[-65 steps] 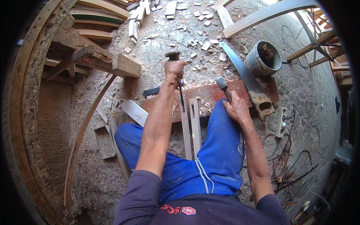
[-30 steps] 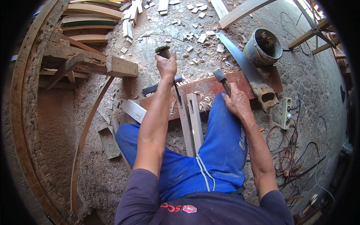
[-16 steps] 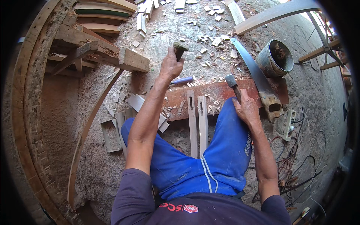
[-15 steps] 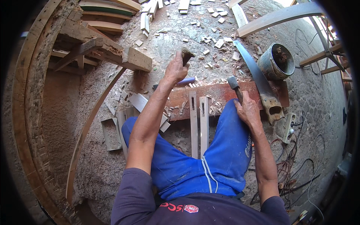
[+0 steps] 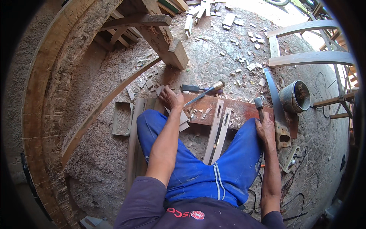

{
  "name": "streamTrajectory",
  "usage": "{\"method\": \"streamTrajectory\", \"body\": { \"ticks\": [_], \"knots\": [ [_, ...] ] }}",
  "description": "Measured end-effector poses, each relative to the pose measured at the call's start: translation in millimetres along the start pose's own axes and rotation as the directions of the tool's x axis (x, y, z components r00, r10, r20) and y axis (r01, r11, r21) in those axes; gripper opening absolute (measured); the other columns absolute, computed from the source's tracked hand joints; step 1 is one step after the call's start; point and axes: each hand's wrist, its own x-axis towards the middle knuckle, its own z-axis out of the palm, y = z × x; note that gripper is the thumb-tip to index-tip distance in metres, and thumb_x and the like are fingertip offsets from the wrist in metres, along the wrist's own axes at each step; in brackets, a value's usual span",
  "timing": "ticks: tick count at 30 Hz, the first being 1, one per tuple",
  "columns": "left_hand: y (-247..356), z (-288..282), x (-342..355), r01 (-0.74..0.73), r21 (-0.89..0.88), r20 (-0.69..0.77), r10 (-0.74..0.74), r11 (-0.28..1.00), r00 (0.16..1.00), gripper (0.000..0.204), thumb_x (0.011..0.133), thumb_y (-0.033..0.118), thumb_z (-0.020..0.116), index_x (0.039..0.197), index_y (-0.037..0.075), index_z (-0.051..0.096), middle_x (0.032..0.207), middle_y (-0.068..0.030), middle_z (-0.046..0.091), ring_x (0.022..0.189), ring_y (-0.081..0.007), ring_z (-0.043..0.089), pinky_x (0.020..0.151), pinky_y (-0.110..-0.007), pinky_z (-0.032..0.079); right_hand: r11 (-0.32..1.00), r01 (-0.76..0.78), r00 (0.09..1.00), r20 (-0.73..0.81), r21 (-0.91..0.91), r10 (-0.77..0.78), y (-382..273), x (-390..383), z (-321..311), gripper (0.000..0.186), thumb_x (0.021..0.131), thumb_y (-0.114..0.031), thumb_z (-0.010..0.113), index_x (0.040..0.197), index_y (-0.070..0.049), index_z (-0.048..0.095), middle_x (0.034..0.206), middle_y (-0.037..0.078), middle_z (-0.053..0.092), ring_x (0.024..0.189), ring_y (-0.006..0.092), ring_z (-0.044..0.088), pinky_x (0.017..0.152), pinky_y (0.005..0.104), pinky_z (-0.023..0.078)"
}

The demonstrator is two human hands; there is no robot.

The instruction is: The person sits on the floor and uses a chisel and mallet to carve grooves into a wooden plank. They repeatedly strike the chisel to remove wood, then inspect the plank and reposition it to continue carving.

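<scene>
L hand [image 5: 171, 97] is over pale board [image 5: 180, 119], grip I can't tell; slotted strips [image 5: 213, 132] lie to its R, long axis pointing away from body; R hand [image 5: 265, 131] grasps hammer [image 5: 259, 106].

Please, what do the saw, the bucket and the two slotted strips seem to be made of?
Saw: smooth, bluish-grey blade, likely steel; the brown, worn handle looks wooden.
Bucket: dull, stained grey outside; metal or plastic, I cannot tell.
Slotted strips: apparently bare, unpainted wood, with a pale matte surface and squared edges.
</scene>
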Motion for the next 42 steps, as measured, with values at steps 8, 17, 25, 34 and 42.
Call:
{"method": "streamTrajectory", "body": {
  "ticks": [8,17,25,34,42],
  "knots": [
    [-28.8,-15.3,-19.5,0.287,0.046,0.19,-0.291,0.957,0.938,0.125,0.062,0.031,0.089,0.158,0.003,0.014,0.145,-0.0278,0.043,0.136,-0.0455,0.04,0.11,-0.061,0.036,0.999,-0.011,0.999,0.032,-0.05,0.012,-4.6,-1.1,-6.5,0.039,0.093,-0.032,0.068,0.111,-0.004,0.048,0.098,0.033,0.069,0.097,0.0516,0.068,0.083,0.0605,0.053],
    [20.7,-105.1,3.2,0.698,-0.657,0.442,0.605,-0.283,0.662,0.066,0.093,0.037,0.064,0.145,0.002,0.046,0.133,-0.024,0.062,0.12,-0.0392,0.064,0.101,-0.057,0.053,0.998,-0.038,0.999,0.03,-0.041,0.039,-5.5,-4.9,-7.1,0.04,0.093,-0.033,0.067,0.112,-0.002,0.05,0.101,0.033,0.07,0.099,0.0512,0.068,0.086,0.0599,0.053],
    [64.0,-100.2,-31.0,0.762,-0.623,0.594,0.526,-0.179,0.609,0.052,0.102,0.036,0.057,0.133,-0.005,0.053,0.115,-0.0203,0.067,0.107,-0.0357,0.07,0.088,-0.05,0.061,0.998,-0.021,0.999,0.044,-0.058,0.024,-25.6,-7.1,-13.4,0.043,0.092,-0.036,0.069,0.111,-0.002,0.052,0.101,0.031,0.07,0.101,0.0502,0.067,0.085,0.06,0.052],
    [53.4,-113.4,-67.3,0.742,-0.537,0.73,0.662,0.401,0.17,0.054,0.098,0.014,0.054,0.148,-0.002,0.04,0.122,-0.0196,0.064,0.099,-0.0279,0.072,0.081,-0.041,0.064,0.776,-0.055,0.95,0.273,0.628,-0.153,-65.8,-69.2,-28.7,0.041,0.09,-0.037,0.073,0.103,-0.002,0.056,0.079,0.009,0.057,0.072,0.0238,0.059,0.066,0.0399,0.048],
    [12.7,-95.1,-81.1,0.54,-0.422,0.865,0.501,0.728,0.001,0.063,0.102,0.032,0.059,0.153,0.001,0.04,0.13,-0.0152,0.066,0.104,-0.021,0.072,0.087,-0.034,0.062,0.719,0.034,0.937,0.227,0.695,-0.264,-97.5,-78.2,-1.9,0.048,0.092,-0.035,0.071,0.125,-0.003,0.057,0.089,0.012,0.064,0.081,0.0215,0.062,0.072,0.0398,0.051]
  ]
}}
